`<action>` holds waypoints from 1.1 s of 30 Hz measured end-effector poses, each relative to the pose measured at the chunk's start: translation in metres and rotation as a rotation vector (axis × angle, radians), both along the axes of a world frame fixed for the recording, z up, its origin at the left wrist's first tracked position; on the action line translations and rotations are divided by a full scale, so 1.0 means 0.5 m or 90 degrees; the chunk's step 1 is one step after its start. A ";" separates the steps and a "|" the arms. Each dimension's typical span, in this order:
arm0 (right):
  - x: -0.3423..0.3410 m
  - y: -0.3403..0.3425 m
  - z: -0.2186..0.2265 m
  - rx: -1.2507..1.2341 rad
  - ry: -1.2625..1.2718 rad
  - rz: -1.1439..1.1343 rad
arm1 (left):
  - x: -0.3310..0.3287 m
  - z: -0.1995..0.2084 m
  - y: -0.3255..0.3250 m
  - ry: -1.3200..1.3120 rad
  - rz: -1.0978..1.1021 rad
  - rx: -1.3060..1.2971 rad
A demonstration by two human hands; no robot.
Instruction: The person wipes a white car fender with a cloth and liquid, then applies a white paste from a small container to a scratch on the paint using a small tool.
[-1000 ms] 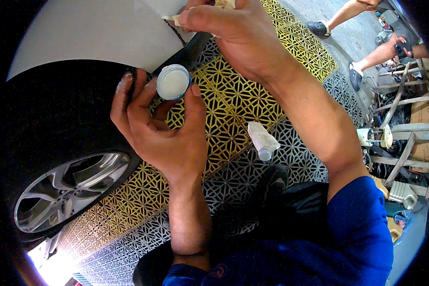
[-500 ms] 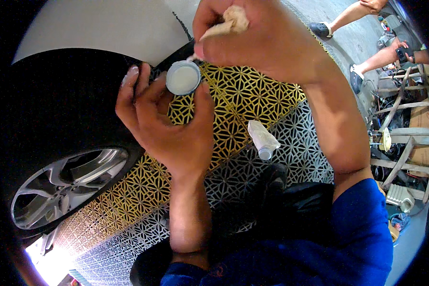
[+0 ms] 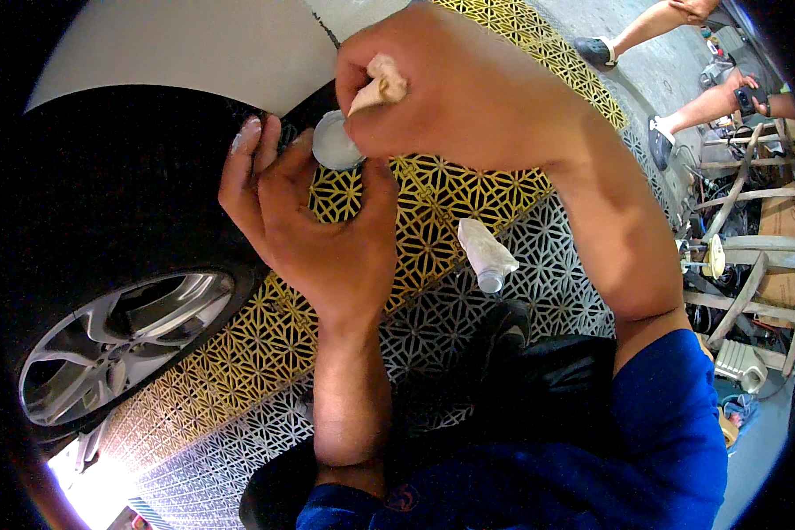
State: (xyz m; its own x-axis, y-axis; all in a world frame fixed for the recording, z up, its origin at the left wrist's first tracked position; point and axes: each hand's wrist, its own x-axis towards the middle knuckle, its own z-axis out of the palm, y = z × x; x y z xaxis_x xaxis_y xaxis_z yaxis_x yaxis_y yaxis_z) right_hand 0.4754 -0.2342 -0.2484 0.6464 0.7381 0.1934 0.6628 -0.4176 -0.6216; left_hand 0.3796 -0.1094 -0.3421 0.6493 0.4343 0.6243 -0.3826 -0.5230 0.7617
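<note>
My left hand (image 3: 318, 230) pinches a small round cap (image 3: 333, 146) between thumb and fingers, its pale inside facing up. White smears mark some of its fingertips. Closed around a wad of cream cloth (image 3: 382, 86), my right hand (image 3: 442, 97) hovers at the cap's right edge and partly covers it. Whether the cloth touches the inside of the cap is hidden. Beyond both hands is a pale car body panel (image 3: 194, 53) with a dark jagged mark near its edge. Below on the floor lies a small whitish bottle (image 3: 486, 254) on its side.
A car wheel with a silver rim (image 3: 124, 344) fills the left. Yellow and grey lattice floor tiles (image 3: 433, 238) spread beneath me. At the right stand a wooden rack (image 3: 738, 256) with clutter and a person's legs in dark clogs (image 3: 594, 53).
My right hand has come down and left with the cloth, now overlapping the cap's right side. The left hand and the cap have barely shifted.
</note>
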 end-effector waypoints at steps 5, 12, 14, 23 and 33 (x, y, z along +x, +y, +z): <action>-0.014 -0.025 0.070 -0.004 0.143 -0.047 | -0.002 0.007 0.002 0.010 0.016 0.006; 0.031 -0.045 0.043 0.157 0.356 0.056 | -0.001 0.011 0.007 -0.016 0.002 -0.042; 0.040 -0.045 0.001 0.270 0.377 0.024 | 0.005 0.001 0.001 -0.016 -0.003 -0.057; 0.057 -0.005 -0.060 0.522 0.353 0.025 | 0.000 0.008 0.000 0.001 -0.012 -0.090; 0.048 0.006 -0.048 0.489 0.315 -0.031 | -0.003 0.014 0.002 0.030 0.011 -0.062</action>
State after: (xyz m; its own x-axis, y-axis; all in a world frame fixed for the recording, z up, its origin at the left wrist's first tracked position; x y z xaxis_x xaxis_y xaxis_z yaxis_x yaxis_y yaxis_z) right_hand 0.4996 -0.2310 -0.2723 0.8135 0.4901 0.3131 0.2395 0.2083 -0.9483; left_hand 0.3778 -0.1083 -0.3353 0.6688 0.5026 0.5479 -0.3370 -0.4519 0.8260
